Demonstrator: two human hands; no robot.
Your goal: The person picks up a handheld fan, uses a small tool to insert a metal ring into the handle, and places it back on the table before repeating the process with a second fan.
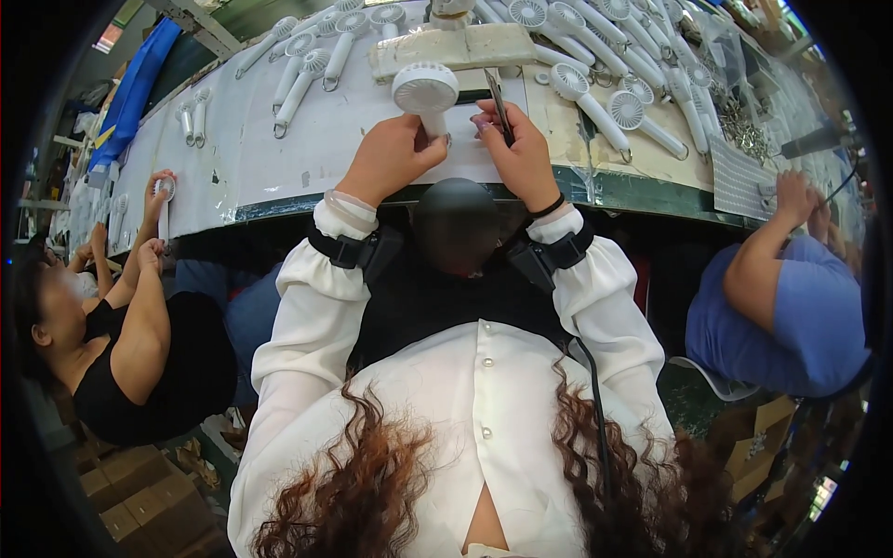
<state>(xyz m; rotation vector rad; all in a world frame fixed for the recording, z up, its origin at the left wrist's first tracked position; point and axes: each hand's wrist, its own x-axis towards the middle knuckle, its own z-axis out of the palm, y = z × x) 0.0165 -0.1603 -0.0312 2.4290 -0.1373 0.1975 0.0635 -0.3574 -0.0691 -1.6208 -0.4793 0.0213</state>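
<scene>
A white handheld fan point(425, 88) stands head-up in my left hand point(394, 158), its round grille above my fingers. The fingers wrap the handle just over the table's near edge. My right hand point(521, 156) is closed around dark, slim metal tweezers point(499, 107) whose tips point up and away from me. The two hands are a short distance apart, and the fingertips of the right are near the fan's handle. Behind the fan is a pale, worn block point(391, 61) on the table.
Several white fans point(302, 86) lie at the back left, and more fans point(628, 110) are heaped at the right. A pile of small metal parts point(741, 128) lies beyond them. One co-worker point(139, 344) sits at my left, another point(791, 288) at my right. The table's dark green edge point(307, 206) curves before me.
</scene>
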